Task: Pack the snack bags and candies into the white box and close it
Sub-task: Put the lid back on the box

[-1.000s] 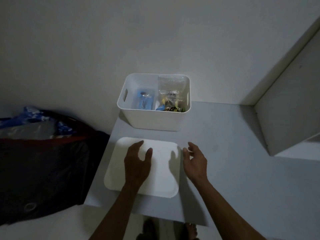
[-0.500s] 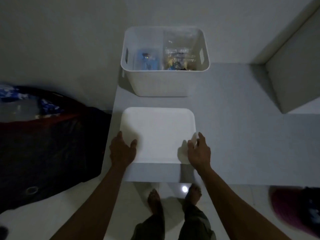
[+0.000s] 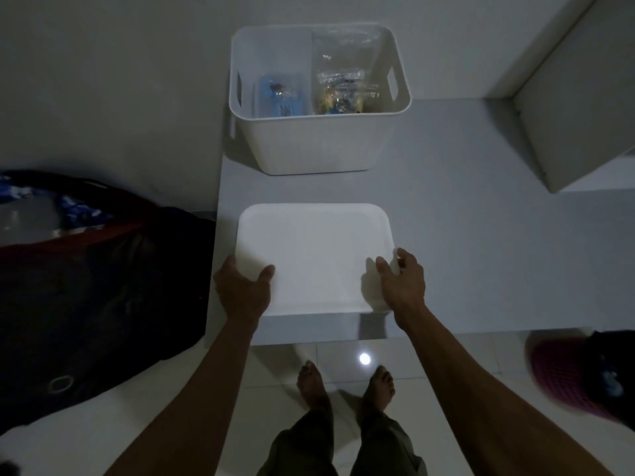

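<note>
Both hands grip lid (image 3: 314,255) edges, left hand (image 3: 242,292), right hand (image 3: 400,281)

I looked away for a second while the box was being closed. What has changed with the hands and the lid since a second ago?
The left hand slid off the top of the lid to its left edge, and the right hand closed on the right edge, so both now grip it. The white box stays open, with the snack bags inside.
</note>
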The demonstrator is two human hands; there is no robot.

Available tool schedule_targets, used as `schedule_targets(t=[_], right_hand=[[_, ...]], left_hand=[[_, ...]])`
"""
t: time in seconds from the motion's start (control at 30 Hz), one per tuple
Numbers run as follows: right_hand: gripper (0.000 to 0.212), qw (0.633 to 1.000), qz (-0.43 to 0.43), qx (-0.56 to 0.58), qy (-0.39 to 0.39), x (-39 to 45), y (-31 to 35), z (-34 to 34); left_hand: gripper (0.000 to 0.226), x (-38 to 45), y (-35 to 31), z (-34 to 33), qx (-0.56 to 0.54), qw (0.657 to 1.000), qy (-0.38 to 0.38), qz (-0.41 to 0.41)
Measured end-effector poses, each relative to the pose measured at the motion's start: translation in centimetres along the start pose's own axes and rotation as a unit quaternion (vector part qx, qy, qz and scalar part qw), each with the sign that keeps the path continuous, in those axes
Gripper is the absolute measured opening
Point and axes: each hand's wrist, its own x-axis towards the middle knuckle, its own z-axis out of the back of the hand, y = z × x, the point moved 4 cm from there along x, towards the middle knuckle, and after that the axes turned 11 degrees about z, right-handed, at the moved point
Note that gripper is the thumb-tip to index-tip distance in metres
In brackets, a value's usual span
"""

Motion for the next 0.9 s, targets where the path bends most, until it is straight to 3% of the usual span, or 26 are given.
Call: schedule_targets(t=[0.2,0.33,0.5,0.63,0.9], right_hand=[[0.073,0.998,0.050,-0.012,-0.038,-3.7,3.9,3.4],[0.061,0.994,0.099,-0.010,-0.046,-5.4,8.3,6.6],[0.065,0.981,0.181,-0.018,-0.073,-5.2,13.7,9.9],[0.088,0.965,0.239,-0.065,-0.090,-3.8,17.3,10.6],[0.091,0.962,0.252,-0.067,-0.080,1.6,21.3,8.4]], left_hand=[[0.081,-4.2,-2.7,3.3,-0.020,0.998,-0.033,-0.040],[0.083,-5.4,-5.0,5.4,-0.053,0.991,-0.042,-0.119],[0.077,-7.2,-10.8,8.7,-0.066,0.982,-0.037,-0.175],[0.095,-7.7,-14.8,10.1,-0.056,0.969,-0.059,-0.231],[0.116,-4.4,-20.0,9.1,-0.045,0.975,-0.046,-0.214]])
